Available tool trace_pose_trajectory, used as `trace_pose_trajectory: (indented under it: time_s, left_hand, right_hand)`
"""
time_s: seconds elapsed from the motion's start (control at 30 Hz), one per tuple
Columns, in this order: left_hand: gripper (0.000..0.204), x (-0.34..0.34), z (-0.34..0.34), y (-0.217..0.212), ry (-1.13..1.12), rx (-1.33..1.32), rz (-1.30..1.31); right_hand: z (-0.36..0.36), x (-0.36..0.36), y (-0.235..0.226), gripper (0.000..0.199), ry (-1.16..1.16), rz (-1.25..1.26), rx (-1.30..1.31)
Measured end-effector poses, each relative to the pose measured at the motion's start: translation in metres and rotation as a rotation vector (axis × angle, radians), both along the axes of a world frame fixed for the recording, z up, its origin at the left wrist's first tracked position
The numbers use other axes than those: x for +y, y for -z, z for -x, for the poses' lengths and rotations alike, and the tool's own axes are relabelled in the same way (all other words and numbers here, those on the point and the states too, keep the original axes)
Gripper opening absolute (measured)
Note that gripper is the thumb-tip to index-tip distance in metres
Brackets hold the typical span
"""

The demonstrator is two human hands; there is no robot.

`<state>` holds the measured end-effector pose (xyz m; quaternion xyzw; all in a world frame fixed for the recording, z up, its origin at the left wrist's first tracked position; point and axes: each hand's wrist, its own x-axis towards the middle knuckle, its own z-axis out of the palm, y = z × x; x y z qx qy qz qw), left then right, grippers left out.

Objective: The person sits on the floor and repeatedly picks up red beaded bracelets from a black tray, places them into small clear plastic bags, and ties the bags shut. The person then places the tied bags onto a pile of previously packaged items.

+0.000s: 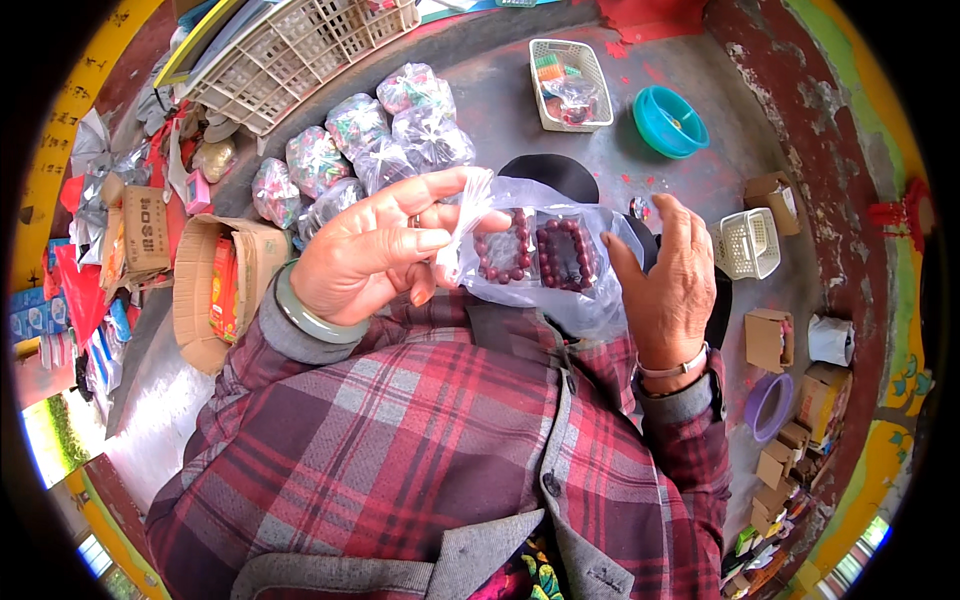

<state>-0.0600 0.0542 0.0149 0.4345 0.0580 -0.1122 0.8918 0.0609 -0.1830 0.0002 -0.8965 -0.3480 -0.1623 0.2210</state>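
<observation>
Two dark red bead bracelets (566, 254) lie in small clear packets, side by side within a larger clear plastic bag (600, 312) over my lap. At the left of this bag, my left hand (375, 240) is closed on a bunch of thin whitish plastic (466, 228). Its layers are pressed together, so I cannot tell whether they belong to the large bag. My right hand (672, 280) is open at the bag's right side, thumb and fingers apart. Whether its thumb touches the plastic is unclear.
Several stuffed clear bags (357, 125) sit on the floor ahead to the left, near a large beige crate (300, 60). A white basket (571, 85) and a teal basin (668, 122) stand ahead. Cardboard boxes flank me, including an open one (200, 290) at left.
</observation>
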Motion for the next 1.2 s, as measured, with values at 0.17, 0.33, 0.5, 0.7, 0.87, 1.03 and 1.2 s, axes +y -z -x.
trace_pose_trajectory:
  time_s: [0.17,0.33,0.5,0.7,0.87,1.03,1.2]
  left_hand:
    - [0.065,-0.002,-0.004,0.000,0.032,-0.016,0.006]
    - [0.065,-0.004,-0.007,-0.004,0.106,-0.012,0.092]
    - [0.065,-0.014,-0.008,-0.017,0.163,0.010,0.145]
    - [0.060,-0.028,-0.024,-0.005,0.248,0.110,0.051]
    - [0.062,-0.034,-0.025,-0.009,0.260,0.094,-0.007]
    - [0.066,-0.036,-0.030,-0.020,0.281,0.123,-0.060]
    - [0.061,-0.026,-0.020,-0.013,0.211,0.110,-0.098]
  right_hand:
    - [0.004,-0.037,0.030,0.033,0.050,0.193,0.400]
    - [0.001,-0.056,0.010,0.016,0.117,-0.266,0.555]
    - [0.011,-0.074,-0.043,0.024,0.132,-0.238,0.661]
    - [0.017,-0.094,-0.046,0.028,0.230,0.198,0.445]
    - [0.027,-0.059,-0.064,0.018,-0.186,-0.071,0.359]
    - [0.027,-0.050,0.008,0.007,-0.247,0.325,0.319]
    - [0.000,-0.101,-0.028,0.015,-0.313,-0.031,0.611]
